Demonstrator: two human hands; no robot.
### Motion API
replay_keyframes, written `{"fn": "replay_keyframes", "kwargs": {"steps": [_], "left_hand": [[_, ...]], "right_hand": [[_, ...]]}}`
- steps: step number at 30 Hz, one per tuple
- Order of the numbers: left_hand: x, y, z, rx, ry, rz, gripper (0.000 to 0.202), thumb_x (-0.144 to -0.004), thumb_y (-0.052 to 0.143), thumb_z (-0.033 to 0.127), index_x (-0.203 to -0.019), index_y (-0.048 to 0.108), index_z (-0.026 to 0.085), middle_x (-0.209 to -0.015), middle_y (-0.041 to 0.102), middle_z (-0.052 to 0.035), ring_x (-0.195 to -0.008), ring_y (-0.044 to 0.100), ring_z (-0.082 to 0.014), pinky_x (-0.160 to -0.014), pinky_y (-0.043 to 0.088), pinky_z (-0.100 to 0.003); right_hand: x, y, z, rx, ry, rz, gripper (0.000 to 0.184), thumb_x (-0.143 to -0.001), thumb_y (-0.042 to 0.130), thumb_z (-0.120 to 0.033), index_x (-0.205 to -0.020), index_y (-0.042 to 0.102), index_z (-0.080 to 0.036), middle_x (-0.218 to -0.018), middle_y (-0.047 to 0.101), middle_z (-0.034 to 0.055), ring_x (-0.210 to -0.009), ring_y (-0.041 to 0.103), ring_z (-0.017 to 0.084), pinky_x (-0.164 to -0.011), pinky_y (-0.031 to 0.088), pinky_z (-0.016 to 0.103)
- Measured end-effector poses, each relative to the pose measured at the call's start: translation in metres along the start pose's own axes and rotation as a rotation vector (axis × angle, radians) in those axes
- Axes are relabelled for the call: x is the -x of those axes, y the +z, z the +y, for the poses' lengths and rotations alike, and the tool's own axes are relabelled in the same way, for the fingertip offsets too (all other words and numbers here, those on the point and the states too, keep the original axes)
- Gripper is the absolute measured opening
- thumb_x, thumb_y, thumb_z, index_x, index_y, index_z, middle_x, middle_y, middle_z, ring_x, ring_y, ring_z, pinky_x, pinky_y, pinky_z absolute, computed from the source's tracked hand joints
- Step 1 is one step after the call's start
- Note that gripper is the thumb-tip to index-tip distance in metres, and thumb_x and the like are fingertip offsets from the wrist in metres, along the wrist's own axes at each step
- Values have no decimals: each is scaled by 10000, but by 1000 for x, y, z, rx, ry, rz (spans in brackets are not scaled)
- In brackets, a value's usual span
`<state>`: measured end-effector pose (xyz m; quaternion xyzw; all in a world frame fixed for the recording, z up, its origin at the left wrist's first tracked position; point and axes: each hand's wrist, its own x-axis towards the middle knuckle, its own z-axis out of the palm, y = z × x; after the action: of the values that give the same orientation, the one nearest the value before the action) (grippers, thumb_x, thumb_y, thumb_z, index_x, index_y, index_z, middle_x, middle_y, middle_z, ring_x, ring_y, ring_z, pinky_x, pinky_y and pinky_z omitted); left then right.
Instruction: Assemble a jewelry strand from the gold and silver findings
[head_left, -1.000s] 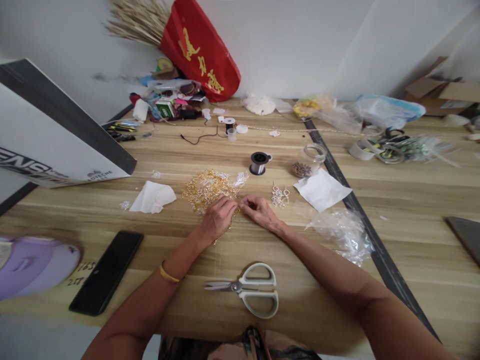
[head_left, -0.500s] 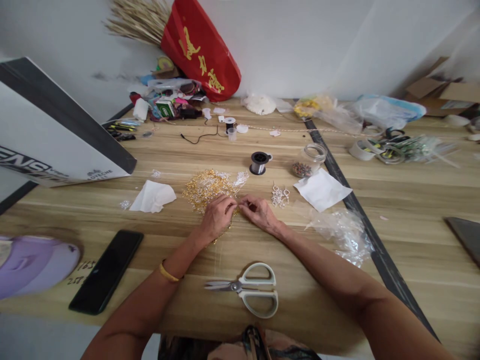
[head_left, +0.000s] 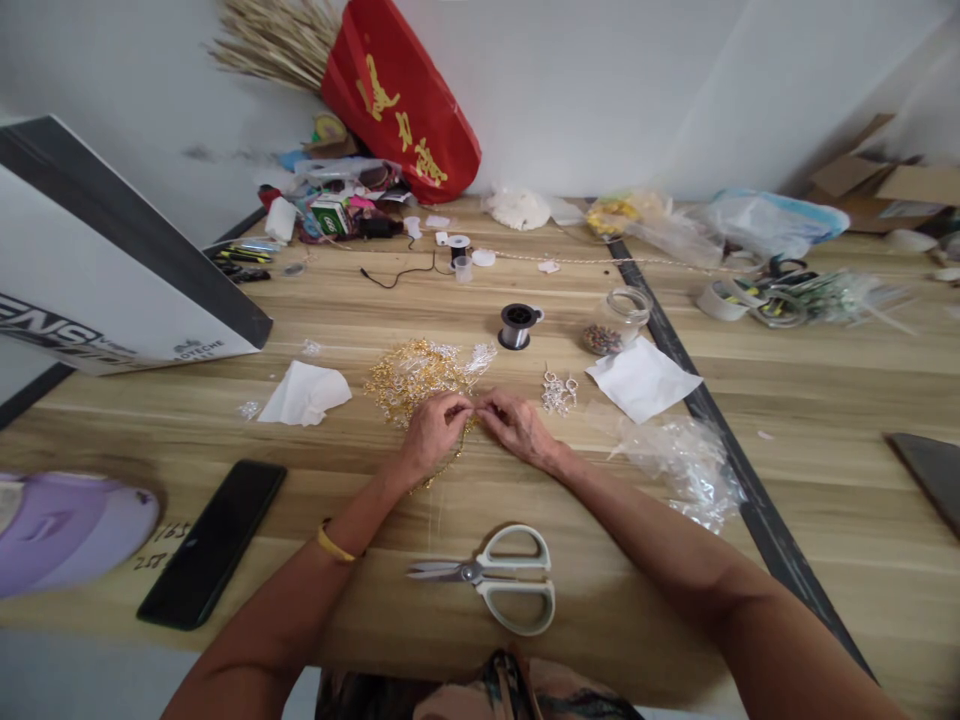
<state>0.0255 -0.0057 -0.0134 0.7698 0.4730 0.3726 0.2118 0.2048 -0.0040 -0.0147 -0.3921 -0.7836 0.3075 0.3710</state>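
My left hand (head_left: 435, 430) is closed in a pinch, its fingertips meeting those of my right hand (head_left: 517, 425), which is pinched too. Between and below them runs a thin strand of gold beads (head_left: 452, 462), trailing down beside my left wrist. What exactly sits in the right fingertips is too small to make out. Just beyond my left hand lies a heap of gold and silver beaded chains (head_left: 409, 375). Right of my right hand is a small pile of silver clasps or rings (head_left: 557, 392). White-handled scissors (head_left: 517, 580) lie nearer to me, blades pointing left.
A wire spool (head_left: 517, 326) stands behind the heap, with a glass jar (head_left: 619, 322) of small pieces to its right. White paper (head_left: 643, 380), clear plastic (head_left: 697, 475), a phone (head_left: 214, 545), another paper (head_left: 304, 392) and a large box (head_left: 127, 270) lie around. A red bag (head_left: 405, 105) leans at the back.
Both hands stay pinched together in nearly the same place; the finger positions have shifted only slightly. Nothing else on the table has visibly moved.
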Motion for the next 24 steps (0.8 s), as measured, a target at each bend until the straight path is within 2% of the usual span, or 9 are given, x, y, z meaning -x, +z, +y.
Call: {"fn": "replay_keyframes", "kwargs": {"steps": [5,16,24], "left_hand": [[0,-1,1,-45,26,-3,84,-812,565,157,-795,643,185,-782,662,-40,-713,593,-161,-675,464,-284],[4,-1,5,-191,185,69,112,-870,517,173,-854,628,176,-885,653,-71,-867,600,-187,-793,479,-321],[4,-4,7,-199,233,121,75,-852,534,136,-830,593,178,-830,641,-51,-821,593,-171,-751,483,-307]], "right_hand": [[-1,-1,-2,-28,16,-38,146,-883,463,-266,-846,567,-169,-701,530,12,-615,449,132,-596,344,252],[-3,-7,-4,-259,129,-119,239,-887,464,-377,-817,549,-165,-627,441,-31,-582,370,113,-560,294,246],[-5,-5,3,-427,239,-168,262,-862,500,-426,-843,536,-167,-607,418,-46,-546,362,99,-518,284,231]]}}
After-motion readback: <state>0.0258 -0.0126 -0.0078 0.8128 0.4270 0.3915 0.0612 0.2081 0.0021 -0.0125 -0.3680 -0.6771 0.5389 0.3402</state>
